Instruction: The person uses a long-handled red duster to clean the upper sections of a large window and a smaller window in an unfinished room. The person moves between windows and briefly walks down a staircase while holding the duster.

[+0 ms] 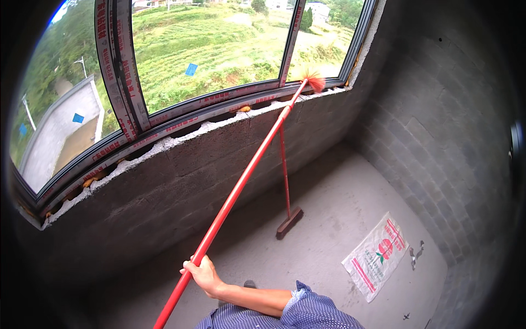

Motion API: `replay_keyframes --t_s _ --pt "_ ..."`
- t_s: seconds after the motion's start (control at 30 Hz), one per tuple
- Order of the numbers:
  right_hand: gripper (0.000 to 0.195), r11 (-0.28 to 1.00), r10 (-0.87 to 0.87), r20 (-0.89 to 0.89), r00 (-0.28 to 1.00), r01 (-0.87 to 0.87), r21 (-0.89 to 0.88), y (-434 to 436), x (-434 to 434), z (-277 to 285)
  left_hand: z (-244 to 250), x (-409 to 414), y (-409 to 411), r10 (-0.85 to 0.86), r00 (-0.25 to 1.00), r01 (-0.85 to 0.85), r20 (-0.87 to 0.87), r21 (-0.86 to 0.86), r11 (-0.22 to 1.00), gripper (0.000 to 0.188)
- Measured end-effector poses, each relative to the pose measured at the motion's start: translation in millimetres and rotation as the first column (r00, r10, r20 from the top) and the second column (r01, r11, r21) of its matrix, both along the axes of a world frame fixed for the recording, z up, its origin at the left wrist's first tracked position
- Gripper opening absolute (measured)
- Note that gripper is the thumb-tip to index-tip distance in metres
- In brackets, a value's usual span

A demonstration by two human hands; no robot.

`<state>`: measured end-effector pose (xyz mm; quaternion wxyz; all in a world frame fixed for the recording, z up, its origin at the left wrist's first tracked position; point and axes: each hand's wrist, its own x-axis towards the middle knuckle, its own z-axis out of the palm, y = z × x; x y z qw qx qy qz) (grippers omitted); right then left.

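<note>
My right hand [204, 276] is wrapped around the long red pole [236, 191] of a duster. The pole slants from the bottom edge up to the window. At its far end, the red bristle head [315, 81] is at the lower right part of the window frame [213, 96], over the sill. Whether the bristles touch the frame or only hover there I cannot tell. My left hand is out of view. A push broom [289, 223] stands on the floor beyond the pole, its red handle leaning against the wall below the window.
The rough, broken sill edge [168, 143] has gaps and bits of orange foam. On the concrete floor [324, 251] lies a flat white woven sack [376, 257] with red print. Scraps [416, 255] lie beside it. A grey block wall [427, 135] rises on the right.
</note>
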<state>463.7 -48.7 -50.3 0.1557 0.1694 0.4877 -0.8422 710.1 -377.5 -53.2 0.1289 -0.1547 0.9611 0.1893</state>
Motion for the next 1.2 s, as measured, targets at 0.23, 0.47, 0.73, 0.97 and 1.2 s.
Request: replay_keyframes --t_s 0.23,0.47,0.73,0.97,1.2 --pt "0.029 0.998 -0.038 -0.27 0.962 0.049 0.035 -13 6 24 -1 5 -8 0.015 0.999 -0.014 -0.052 0.037 0.999 0.032" --pt "0.023 0.987 -0.05 -0.341 0.939 0.098 0.124 -3 9 53 -47 -20 11 0.013 0.996 0.005 -0.088 0.201 0.98 0.031" --pt "0.027 0.978 -0.108 -0.387 0.916 0.167 0.122 -4 9 47 -66 -27 8 0.044 0.996 -0.023 -0.075 0.259 0.966 0.027" --pt "0.027 0.98 -0.109 -0.38 0.919 0.164 0.115 -2 7 46 -56 -35 3 -0.053 0.969 0.082 -0.24 0.112 0.99 0.025" --pt "0.025 0.981 -0.104 -0.329 0.938 0.151 0.119 6 4 45 -58 -36 6 -0.045 0.97 0.075 -0.24 0.118 0.99 0.024"
